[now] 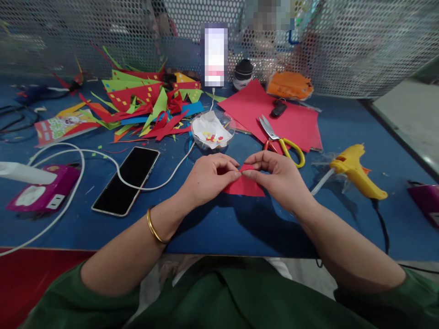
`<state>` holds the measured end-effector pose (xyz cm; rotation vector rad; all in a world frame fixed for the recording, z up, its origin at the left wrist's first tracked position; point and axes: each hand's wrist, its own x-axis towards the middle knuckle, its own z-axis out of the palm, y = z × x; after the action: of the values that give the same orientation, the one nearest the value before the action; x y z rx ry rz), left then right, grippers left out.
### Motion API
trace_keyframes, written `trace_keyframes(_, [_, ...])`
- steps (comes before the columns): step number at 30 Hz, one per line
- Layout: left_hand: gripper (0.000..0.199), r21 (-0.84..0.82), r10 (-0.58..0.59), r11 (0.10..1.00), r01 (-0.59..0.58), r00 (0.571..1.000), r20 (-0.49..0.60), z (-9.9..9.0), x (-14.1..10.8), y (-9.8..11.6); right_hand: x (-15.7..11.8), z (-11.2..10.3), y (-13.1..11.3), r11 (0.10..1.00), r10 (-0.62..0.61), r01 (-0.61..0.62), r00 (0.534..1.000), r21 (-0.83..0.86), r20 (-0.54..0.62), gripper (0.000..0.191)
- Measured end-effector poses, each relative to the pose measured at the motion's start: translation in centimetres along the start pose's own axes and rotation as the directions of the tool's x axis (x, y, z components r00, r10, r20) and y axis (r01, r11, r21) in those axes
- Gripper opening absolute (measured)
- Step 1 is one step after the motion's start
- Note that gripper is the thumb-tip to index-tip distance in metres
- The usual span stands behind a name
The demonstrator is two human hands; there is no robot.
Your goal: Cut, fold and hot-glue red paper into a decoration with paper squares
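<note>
A small piece of red paper is held just above the blue table, near its front edge. My left hand pinches its upper left part between thumb and fingers. On the other side my right hand grips the upper right part the same way, so the two thumbs nearly meet. The fingers cover the paper's top edge. Just beyond my right hand lie scissors with one yellow and one red handle, partly resting on large red sheets.
Paper scraps pile up at the back left. A clear bowl holds tiny paper bits. A dark phone, white cable and purple power strip lie left; a yellow glue gun lies right. A lit phone stands behind.
</note>
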<state>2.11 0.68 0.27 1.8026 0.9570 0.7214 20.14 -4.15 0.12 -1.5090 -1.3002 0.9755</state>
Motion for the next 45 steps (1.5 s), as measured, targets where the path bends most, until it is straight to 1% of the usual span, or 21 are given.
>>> trace_keyframes(4, [0.012,-0.013,0.005,1.000,-0.005,1.000,0.005,0.04,-0.03,-0.04,0.00,-0.03,-0.01,1.000,-0.025,0.025,0.999,0.007,-0.021,0.029])
trace_keyframes(11, [0.014,0.008,0.021,1.000,-0.022,0.999,0.049,0.24,0.04,0.11,-0.04,0.18,0.13,0.998,-0.056,0.056,0.998,-0.015,-0.005,0.018])
trace_keyframes(19, [0.012,0.012,0.005,1.000,-0.006,0.998,0.056,0.24,0.00,0.24,-0.21,0.07,-0.16,0.996,-0.087,0.086,0.995,-0.032,-0.052,0.014])
trace_keyframes(22, [0.012,0.009,-0.007,1.000,0.007,1.000,0.024,0.15,0.00,0.16,-0.02,-0.10,-0.10,0.998,-0.053,0.056,0.997,0.035,-0.060,0.021])
trace_keyframes(24, [0.012,0.005,-0.007,1.000,0.007,1.000,0.003,0.07,0.02,0.06,0.14,-0.19,-0.02,0.997,-0.013,0.015,1.000,0.071,-0.025,0.027])
trace_keyframes(27, [0.013,-0.006,-0.007,1.000,0.007,1.000,-0.006,0.01,0.08,-0.08,0.24,-0.21,0.13,0.998,0.025,-0.025,1.000,0.058,0.012,0.032])
trace_keyframes(32, [0.013,-0.006,-0.009,1.000,0.009,1.000,0.005,0.13,0.12,-0.28,0.14,-0.03,0.26,1.000,-0.012,0.012,1.000,-0.007,-0.021,0.026])
trace_keyframes(37, [0.013,0.007,-0.012,1.000,0.012,1.000,-0.025,0.06,0.13,-0.29,0.01,0.10,0.18,1.000,-0.015,0.015,1.000,-0.025,0.000,0.031])
trace_keyframes(41, [0.014,0.002,-0.025,1.000,0.025,1.000,-0.012,-0.05,0.16,-0.28,-0.03,0.08,0.21,1.000,-0.009,0.010,1.000,-0.030,0.014,0.028])
trace_keyframes(45, [0.013,0.004,-0.025,1.000,0.025,1.000,-0.014,0.05,0.07,-0.25,0.08,0.02,0.26,1.000,0.003,-0.003,1.000,0.005,0.007,0.034])
